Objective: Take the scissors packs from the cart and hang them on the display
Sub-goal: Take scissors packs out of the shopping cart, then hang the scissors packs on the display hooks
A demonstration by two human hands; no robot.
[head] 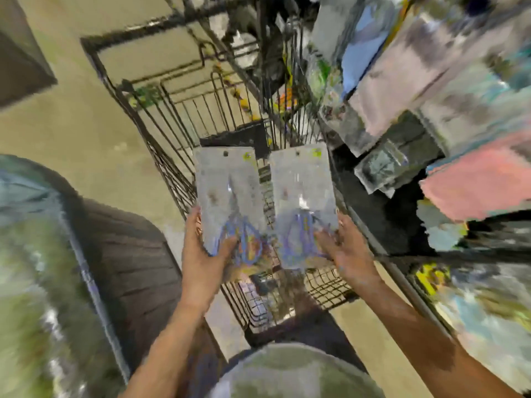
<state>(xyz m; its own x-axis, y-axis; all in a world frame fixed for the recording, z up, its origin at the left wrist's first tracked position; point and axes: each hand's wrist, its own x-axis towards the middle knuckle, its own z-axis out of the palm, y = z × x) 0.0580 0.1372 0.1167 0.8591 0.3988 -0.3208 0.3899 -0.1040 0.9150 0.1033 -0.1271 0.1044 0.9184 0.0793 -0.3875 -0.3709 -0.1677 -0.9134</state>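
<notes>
I hold two scissors packs side by side above the black wire cart [161,139]. The left pack [227,185] is a pale card with blue-handled scissors, gripped at its lower end by my left hand [201,254]. The right pack [301,191] looks the same, and my right hand [344,251] grips its lower right corner. Both packs stand upright with their hang holes at the top. The display [431,116] of hanging packaged goods fills the right side. The whole frame is blurred.
The cart's basket holds more blurred items near its bottom [258,297]. A dark ribbed object [135,259] stands left of the cart. The beige floor [71,133] lies to the left. The display's dark lower edge [396,271] runs close beside the cart.
</notes>
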